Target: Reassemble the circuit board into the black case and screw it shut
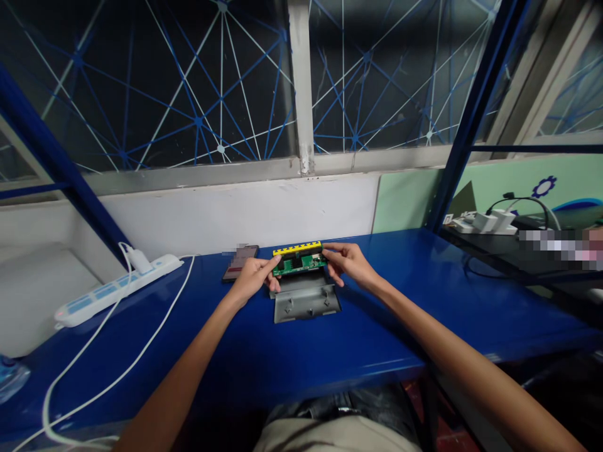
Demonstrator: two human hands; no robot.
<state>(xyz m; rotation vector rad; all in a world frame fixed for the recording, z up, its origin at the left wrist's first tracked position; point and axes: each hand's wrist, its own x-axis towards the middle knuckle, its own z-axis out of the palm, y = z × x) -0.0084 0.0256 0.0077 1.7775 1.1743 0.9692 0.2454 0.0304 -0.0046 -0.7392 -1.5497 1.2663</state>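
"Over the bench [377, 339], near its middle: where exactly is the circuit board [300, 266]?"

"Held between both hands, green face toward the wearer, yellow strip [296, 249] along its upper edge. Contact with anything beneath: cannot tell."

"State of the fingers?"

"Left hand [252, 276]: thumb and fingers pinched on the board's left end. Right hand [352, 263]: closed on the right end, thumb and forefinger at the corner."

"And next to it?"

"Grey casing [307, 306], just below and nearer the wearer, hollow side up, small posts visible inside. One part or two: unclear, the board hides the rear."

"How far along, then?"

"Judgement: partway. Casing open, board outside it; these count as done. Board and casing unjoined; if they belong together, that remains. No tool in either hand."

"Farther out?"

"Dark phone [241, 262] flat beside the left hand. White power strip [117, 290] well to the left, one plug [138, 258] seated, white cable [164, 323] looping across the bench. Patterned window [211, 81] behind."
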